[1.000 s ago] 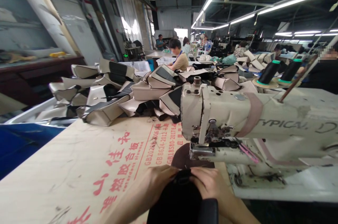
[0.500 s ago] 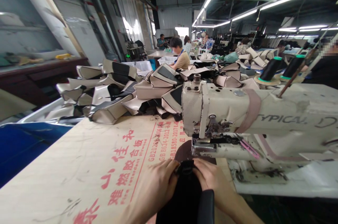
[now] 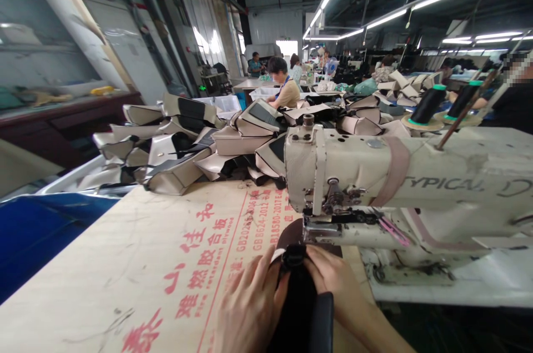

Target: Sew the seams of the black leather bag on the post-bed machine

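Note:
A black fabric piece (image 3: 300,297) lies at the bottom centre, its bunched front end just in front of the sewing machine head (image 3: 328,175). My left hand (image 3: 250,303) rests on the left side of the piece, fingers together and pressing its edge. On the right side, my right hand (image 3: 333,278) pinches the bunched end with thumb and fingers. Both hands sit just below the machine's needle area (image 3: 320,225). A dark brown round patch (image 3: 291,233) lies under the needle.
The beige machine arm (image 3: 437,175) spans the right half. A plywood tabletop with red print (image 3: 166,264) stretches left. Several beige and black sewn pieces (image 3: 187,142) are heaped behind. Black thread cones (image 3: 428,106) stand at right. A blue sheet (image 3: 37,236) lies left. Other people work farther back.
Both hands have pushed the black piece forward toward the needle. My left hand's fingers have stretched out more along the fabric's edge.

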Action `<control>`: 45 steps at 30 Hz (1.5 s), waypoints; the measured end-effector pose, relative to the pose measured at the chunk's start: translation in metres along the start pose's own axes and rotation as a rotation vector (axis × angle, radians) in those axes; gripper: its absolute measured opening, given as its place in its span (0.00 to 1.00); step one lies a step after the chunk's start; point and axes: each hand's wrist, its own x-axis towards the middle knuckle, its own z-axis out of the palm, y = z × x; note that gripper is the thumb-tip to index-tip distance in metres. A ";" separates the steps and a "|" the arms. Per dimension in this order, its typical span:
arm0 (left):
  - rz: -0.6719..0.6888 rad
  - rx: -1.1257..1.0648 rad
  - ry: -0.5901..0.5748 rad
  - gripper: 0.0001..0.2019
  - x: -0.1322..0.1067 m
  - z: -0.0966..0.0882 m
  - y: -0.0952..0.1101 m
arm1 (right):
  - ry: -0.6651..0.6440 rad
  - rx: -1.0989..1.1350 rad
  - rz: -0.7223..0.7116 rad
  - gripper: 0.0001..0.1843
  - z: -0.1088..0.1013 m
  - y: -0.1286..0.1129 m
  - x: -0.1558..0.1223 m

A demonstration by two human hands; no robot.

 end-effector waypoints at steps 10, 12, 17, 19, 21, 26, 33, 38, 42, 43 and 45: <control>-0.151 0.031 -0.169 0.11 0.020 0.003 0.010 | 0.023 -0.005 -0.032 0.19 0.006 -0.003 0.000; -0.158 -0.013 -0.176 0.10 0.021 0.004 0.010 | 0.021 0.000 -0.023 0.19 0.006 -0.003 0.000; -0.315 -0.176 -0.171 0.08 0.024 0.008 0.007 | 0.010 0.016 -0.010 0.19 0.001 -0.005 -0.001; -0.333 -0.310 -0.182 0.09 0.025 0.007 0.000 | -0.008 0.043 -0.014 0.18 -0.005 -0.006 -0.001; -0.277 -0.462 -0.221 0.09 0.026 0.003 -0.011 | -0.041 0.059 -0.009 0.17 -0.011 -0.005 -0.002; -0.057 -0.678 -0.323 0.08 0.032 -0.010 -0.030 | -0.063 -0.051 0.003 0.17 -0.017 0.003 -0.003; -0.123 -0.690 -0.268 0.14 0.046 -0.004 -0.009 | -0.014 -0.136 -0.116 0.12 -0.007 0.016 -0.003; -0.226 -0.630 -0.265 0.19 0.053 0.012 0.000 | -0.090 -0.104 -0.084 0.09 -0.004 0.014 -0.009; -0.255 -0.707 -0.161 0.11 0.050 0.016 -0.001 | -0.080 -0.030 -0.026 0.08 -0.001 0.014 -0.009; -0.220 -0.711 -0.112 0.08 0.047 0.016 -0.003 | -0.078 -0.002 -0.020 0.07 0.000 0.014 -0.009; -0.069 -0.649 -0.010 0.09 0.039 0.013 -0.007 | -0.076 0.041 -0.013 0.07 0.000 0.014 -0.008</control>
